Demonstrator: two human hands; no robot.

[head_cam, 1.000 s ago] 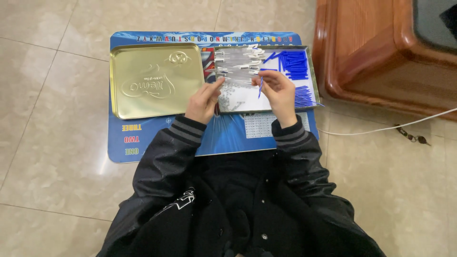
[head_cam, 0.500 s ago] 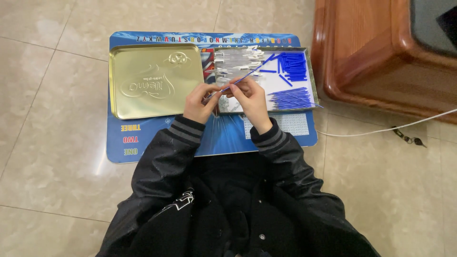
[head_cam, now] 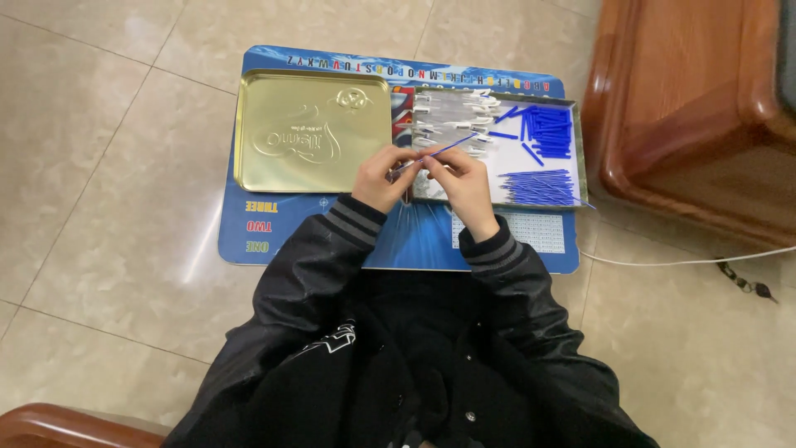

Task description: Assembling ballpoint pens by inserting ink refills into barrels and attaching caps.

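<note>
Both hands have closed in together over the tray
Left hand and right hand pinch one blue stick between closed fingertips

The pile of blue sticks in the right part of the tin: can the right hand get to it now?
Probably yes: the blue sticks lie uncovered, near the right hand, though it pinches a thin blue stick.

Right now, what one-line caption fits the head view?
Both hands, left hand and right hand, hold a thin blue stick above the parts tray.
</note>
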